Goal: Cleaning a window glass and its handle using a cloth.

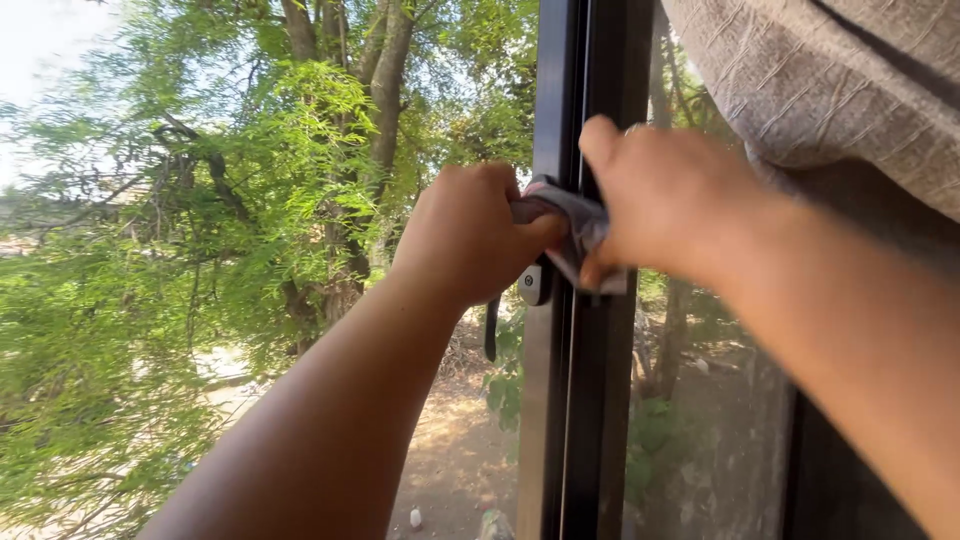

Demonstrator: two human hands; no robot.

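A dark metal window frame [585, 400] runs upright through the middle of the view, from twelve o'clock to six o'clock, with clear glass on both sides of it. Through the pane at nine o'clock stands a leafy green tree [330, 130] with several trunks, and below it, toward seven o'clock, lies bare sunlit ground [455, 450]. At one o'clock a grey woven curtain [830, 90] hangs over the top corner, bunched in folds. No packages, labels or signs show anywhere. The left hand [470, 232] comes up from seven o'clock and is clenched in a fist around one end of a small grey cloth [572, 222], just left of the frame. The right hand [665, 200] comes in from four o'clock and is closed on the other end of the cloth, thumb pointing up along the frame. The cloth sits at the centre of the view, stretched between the two hands and pressed against the frame. Just below it, at the left edge of the frame, a silver handle mount [533, 285] shows, with a dark lever [491, 330] hanging down beside it.
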